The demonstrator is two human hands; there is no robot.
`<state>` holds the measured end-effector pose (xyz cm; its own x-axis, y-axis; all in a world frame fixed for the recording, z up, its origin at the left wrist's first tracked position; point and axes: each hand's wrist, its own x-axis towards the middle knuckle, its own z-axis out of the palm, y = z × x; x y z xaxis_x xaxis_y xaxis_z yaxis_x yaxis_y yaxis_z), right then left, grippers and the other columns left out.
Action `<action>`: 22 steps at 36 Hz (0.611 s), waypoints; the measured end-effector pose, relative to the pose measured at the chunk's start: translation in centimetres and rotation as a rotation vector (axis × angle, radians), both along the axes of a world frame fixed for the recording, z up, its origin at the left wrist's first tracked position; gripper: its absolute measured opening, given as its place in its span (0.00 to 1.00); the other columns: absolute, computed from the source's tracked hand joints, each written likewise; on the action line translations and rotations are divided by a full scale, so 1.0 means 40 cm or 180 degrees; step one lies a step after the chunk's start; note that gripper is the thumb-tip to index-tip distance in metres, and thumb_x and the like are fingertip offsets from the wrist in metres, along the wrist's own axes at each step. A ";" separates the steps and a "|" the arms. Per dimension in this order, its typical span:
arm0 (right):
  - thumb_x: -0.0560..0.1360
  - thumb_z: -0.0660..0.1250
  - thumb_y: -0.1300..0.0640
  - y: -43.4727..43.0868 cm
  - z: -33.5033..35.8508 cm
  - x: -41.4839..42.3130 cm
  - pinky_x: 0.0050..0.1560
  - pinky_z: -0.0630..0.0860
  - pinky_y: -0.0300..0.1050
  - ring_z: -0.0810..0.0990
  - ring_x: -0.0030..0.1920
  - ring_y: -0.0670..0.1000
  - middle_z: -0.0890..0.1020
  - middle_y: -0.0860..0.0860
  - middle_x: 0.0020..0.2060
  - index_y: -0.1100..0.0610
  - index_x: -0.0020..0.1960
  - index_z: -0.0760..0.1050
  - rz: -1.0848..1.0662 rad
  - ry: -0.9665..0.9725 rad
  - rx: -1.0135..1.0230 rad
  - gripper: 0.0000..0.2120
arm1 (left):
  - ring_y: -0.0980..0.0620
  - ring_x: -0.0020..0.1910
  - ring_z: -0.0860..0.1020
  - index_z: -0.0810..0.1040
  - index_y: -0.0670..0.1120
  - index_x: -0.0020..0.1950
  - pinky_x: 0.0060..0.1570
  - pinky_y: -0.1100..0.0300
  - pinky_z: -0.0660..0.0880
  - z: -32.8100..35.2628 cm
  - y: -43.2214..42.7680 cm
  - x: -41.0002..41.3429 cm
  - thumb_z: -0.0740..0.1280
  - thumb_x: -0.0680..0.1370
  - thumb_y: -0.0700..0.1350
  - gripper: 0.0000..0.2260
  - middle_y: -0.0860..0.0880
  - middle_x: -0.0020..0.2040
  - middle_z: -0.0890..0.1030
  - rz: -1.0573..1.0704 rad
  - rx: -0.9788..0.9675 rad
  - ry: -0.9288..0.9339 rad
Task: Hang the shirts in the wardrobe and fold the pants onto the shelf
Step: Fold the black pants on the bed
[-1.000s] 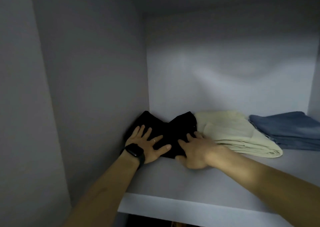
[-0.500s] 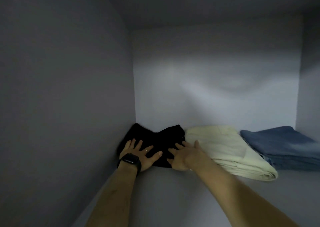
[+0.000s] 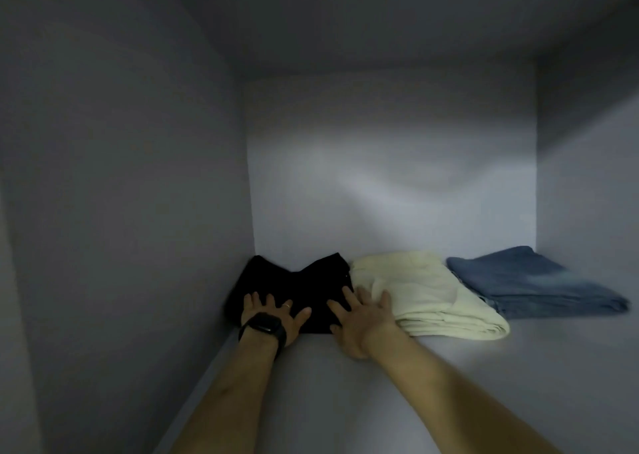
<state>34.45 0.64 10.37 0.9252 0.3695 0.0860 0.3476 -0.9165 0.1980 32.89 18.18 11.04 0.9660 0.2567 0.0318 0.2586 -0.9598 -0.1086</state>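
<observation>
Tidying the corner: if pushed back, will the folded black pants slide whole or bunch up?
Probably floppy: the black pants sag mid-edge, so they may bunch. The shelf looks smooth, so the flat left hand and right hand could slide them. They adjoin the cream pants, which might drag.

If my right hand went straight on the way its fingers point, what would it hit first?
Your right hand lies flat on the black folded pants, at their edge beside the cream pants. Pushed onward it would likely shove them into the back wall; depth is unclear.
</observation>
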 end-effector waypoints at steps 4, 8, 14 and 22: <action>0.84 0.49 0.43 -0.076 0.012 -0.069 0.76 0.44 0.68 0.44 0.81 0.54 0.47 0.50 0.82 0.44 0.82 0.42 0.0224 -0.0038 0.0269 0.30 | 0.34 0.74 0.61 0.56 0.52 0.81 0.72 0.39 0.61 0.015 -0.042 -0.049 0.52 0.84 0.58 0.26 0.44 0.78 0.63 -0.0270 -0.0132 -0.0132; 0.81 0.60 0.44 -0.191 0.023 -0.171 0.78 0.55 0.55 0.55 0.80 0.52 0.54 0.48 0.81 0.45 0.81 0.54 0.0429 -0.0036 0.1000 0.31 | 0.40 0.77 0.60 0.54 0.54 0.82 0.73 0.36 0.58 0.013 -0.094 -0.120 0.57 0.82 0.60 0.30 0.47 0.80 0.61 -0.0645 -0.0484 -0.0403; 0.81 0.62 0.42 -0.388 -0.019 -0.351 0.78 0.56 0.44 0.61 0.78 0.45 0.59 0.43 0.80 0.41 0.79 0.61 0.0480 -0.0144 0.2216 0.27 | 0.45 0.73 0.68 0.62 0.55 0.79 0.70 0.44 0.67 0.002 -0.226 -0.238 0.59 0.80 0.58 0.27 0.50 0.77 0.67 -0.1295 -0.1051 -0.0955; 0.80 0.66 0.45 -0.671 -0.120 -0.737 0.74 0.61 0.38 0.66 0.73 0.41 0.68 0.40 0.75 0.39 0.73 0.70 0.0076 -0.0937 0.2787 0.22 | 0.47 0.73 0.67 0.64 0.55 0.77 0.70 0.50 0.66 -0.084 -0.523 -0.475 0.60 0.81 0.59 0.24 0.51 0.76 0.68 -0.2160 -0.1459 -0.1382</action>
